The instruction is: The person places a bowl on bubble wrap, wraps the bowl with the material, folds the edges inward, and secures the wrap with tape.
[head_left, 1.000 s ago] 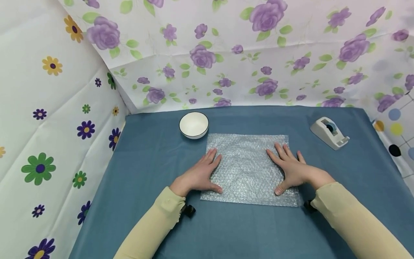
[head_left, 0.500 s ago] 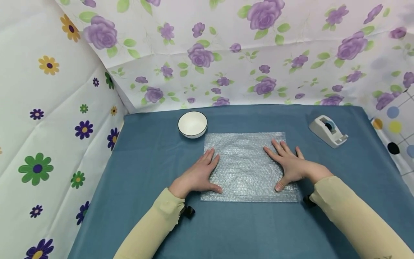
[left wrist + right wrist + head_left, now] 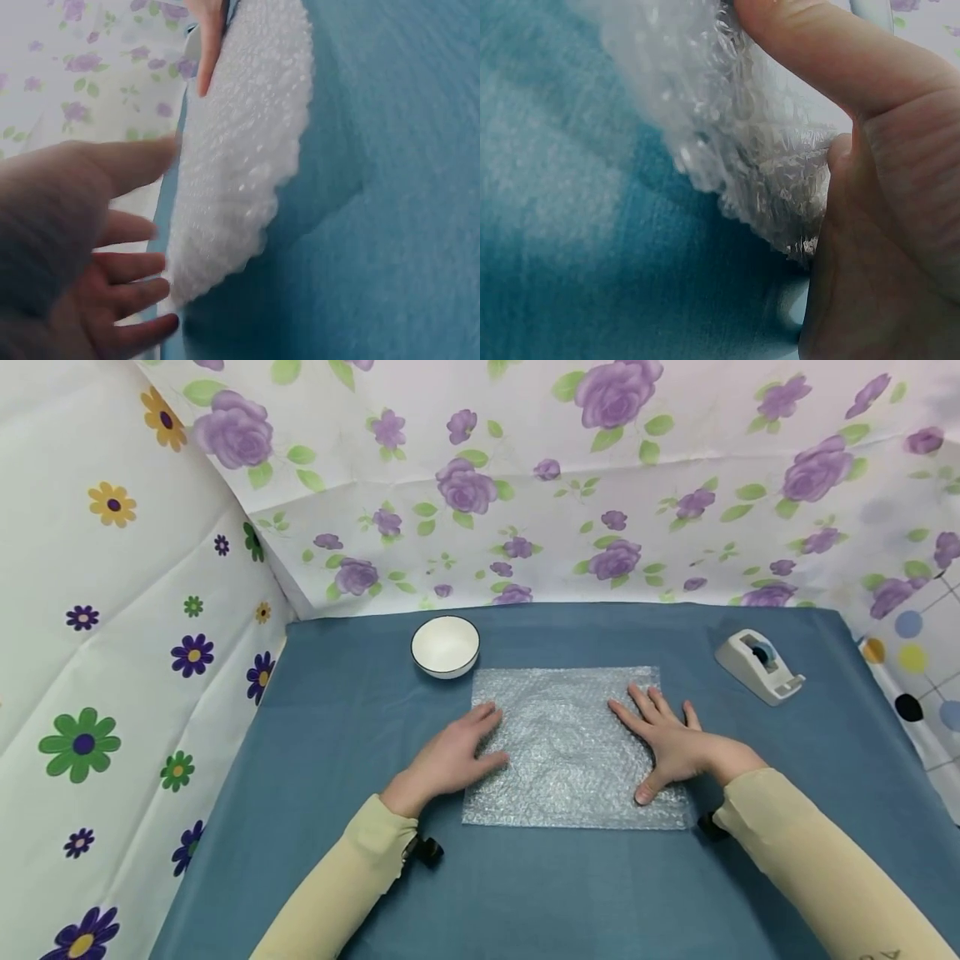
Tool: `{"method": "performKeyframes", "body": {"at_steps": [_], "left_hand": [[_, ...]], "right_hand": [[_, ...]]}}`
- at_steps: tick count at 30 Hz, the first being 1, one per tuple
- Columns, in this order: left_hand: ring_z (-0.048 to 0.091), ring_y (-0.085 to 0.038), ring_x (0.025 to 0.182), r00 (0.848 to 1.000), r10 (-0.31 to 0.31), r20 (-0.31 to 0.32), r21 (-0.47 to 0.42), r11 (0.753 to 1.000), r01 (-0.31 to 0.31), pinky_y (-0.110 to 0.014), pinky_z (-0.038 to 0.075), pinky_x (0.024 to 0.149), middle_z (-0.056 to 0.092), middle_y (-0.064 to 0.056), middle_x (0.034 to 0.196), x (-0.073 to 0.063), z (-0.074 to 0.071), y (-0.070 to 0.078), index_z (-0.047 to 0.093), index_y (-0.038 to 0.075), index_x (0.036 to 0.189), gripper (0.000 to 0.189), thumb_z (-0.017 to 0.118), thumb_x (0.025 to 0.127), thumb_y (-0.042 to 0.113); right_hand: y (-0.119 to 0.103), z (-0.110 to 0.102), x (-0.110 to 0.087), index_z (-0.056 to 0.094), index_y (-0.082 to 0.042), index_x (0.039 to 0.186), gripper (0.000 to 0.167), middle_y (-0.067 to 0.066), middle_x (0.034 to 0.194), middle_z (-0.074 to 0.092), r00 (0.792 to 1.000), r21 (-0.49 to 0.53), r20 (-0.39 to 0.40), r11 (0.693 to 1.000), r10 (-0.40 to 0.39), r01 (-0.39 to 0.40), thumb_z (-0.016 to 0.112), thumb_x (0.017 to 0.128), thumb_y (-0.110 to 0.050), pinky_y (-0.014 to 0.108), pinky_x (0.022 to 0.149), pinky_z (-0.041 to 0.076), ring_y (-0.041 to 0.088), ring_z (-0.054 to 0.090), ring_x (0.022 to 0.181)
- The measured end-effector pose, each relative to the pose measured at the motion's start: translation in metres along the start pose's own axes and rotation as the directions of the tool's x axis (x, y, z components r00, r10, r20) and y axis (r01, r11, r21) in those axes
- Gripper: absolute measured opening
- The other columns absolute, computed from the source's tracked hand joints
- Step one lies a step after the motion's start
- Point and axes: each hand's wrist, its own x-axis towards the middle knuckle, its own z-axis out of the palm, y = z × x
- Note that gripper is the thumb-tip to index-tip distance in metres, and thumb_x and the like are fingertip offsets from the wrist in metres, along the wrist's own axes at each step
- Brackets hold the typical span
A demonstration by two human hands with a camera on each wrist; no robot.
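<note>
A sheet of bubble wrap (image 3: 562,760) lies flat across the middle of the blue-covered table. My right hand (image 3: 677,747) rests on its right side, fingers spread and the thumb near the front. At the left edge is my left hand (image 3: 444,760), its fingers loosely extended over the sheet. In the left wrist view, my left hand (image 3: 67,240) appears slightly apart from the bubble wrap (image 3: 240,150), with nothing held. The right wrist view shows the right thumb (image 3: 840,52) touching the bubble wrap (image 3: 727,112).
Behind the sheet's left corner stands a white bowl (image 3: 446,647) with a dark rim. A white tape dispenser (image 3: 757,667) sits at the back right. Flowered sheets (image 3: 465,510) hang behind and to the left of the blue tablecloth (image 3: 337,718).
My left hand has drawn a little left and back, its fingers closer together and its thumb off the sheet's front part. The right hand stays in nearly the same place.
</note>
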Motion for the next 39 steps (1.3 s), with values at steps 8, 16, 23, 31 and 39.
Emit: {"method": "performKeyframes", "body": {"at_steps": [8, 16, 23, 31, 39], "left_hand": [[0.063, -0.03, 0.095, 0.766, -0.229, -0.6, -0.295, 0.954, 0.054, -0.042, 0.051, 0.078, 0.06, -0.018, 0.114, 0.012, -0.038, -0.024, 0.066, 0.001, 0.141, 0.041, 0.069, 0.101, 0.009], [0.04, -0.015, 0.078, 0.612, -0.689, -0.389, -0.805, 0.577, 0.137, -0.033, 0.036, 0.074, 0.043, 0.0, 0.098, 0.022, -0.066, -0.067, 0.044, 0.009, 0.16, 0.056, 0.061, 0.109, 0.024], [0.043, -0.012, 0.063, 0.705, -0.697, -0.131, -0.858, 0.436, 0.272, -0.028, 0.036, 0.059, 0.049, 0.0, 0.083, 0.026, -0.071, -0.095, 0.035, 0.008, 0.166, 0.069, 0.058, 0.111, 0.044], [0.049, -0.015, 0.063, 0.758, -0.649, -0.065, -0.771, 0.515, 0.375, -0.029, 0.039, 0.057, 0.059, -0.003, 0.086, 0.036, -0.066, -0.098, 0.038, 0.01, 0.166, 0.07, 0.056, 0.11, 0.047], [0.044, -0.013, 0.057, 0.78, -0.624, -0.034, -0.775, 0.509, 0.374, -0.027, 0.034, 0.053, 0.06, -0.001, 0.083, 0.04, -0.063, -0.097, 0.037, 0.013, 0.167, 0.073, 0.06, 0.108, 0.05]], "right_hand": [[0.004, 0.002, 0.001, 0.003, -0.033, 0.175, 0.155, 0.013, 0.177, -0.022, 0.999, 0.039, -0.024, 0.999, -0.03, 0.031, 0.096, 0.057, -0.069, 0.083, 0.109, -0.021, 0.048, -0.022, 0.159], [0.017, 0.01, 0.005, 0.0, -0.036, 0.174, 0.156, 0.007, 0.176, -0.026, 0.998, 0.029, -0.04, 0.999, -0.039, 0.04, 0.096, 0.056, -0.07, 0.081, 0.108, -0.026, 0.044, -0.026, 0.159], [0.006, 0.004, 0.0, 0.002, -0.035, 0.174, 0.154, 0.011, 0.176, -0.025, 0.999, 0.069, -0.029, 0.997, -0.043, 0.045, 0.095, 0.058, -0.07, 0.08, 0.109, -0.026, 0.046, -0.026, 0.158], [0.007, 0.003, -0.002, 0.002, -0.034, 0.174, 0.152, 0.01, 0.176, -0.025, 0.997, 0.053, -0.038, 0.997, -0.061, 0.063, 0.097, 0.06, -0.066, 0.081, 0.107, -0.027, 0.045, -0.027, 0.158], [0.007, 0.003, 0.0, 0.003, -0.029, 0.175, 0.152, 0.013, 0.176, -0.023, 0.999, 0.048, -0.023, 0.998, -0.035, 0.036, 0.096, 0.061, -0.068, 0.081, 0.111, -0.022, 0.046, -0.024, 0.159]]}}
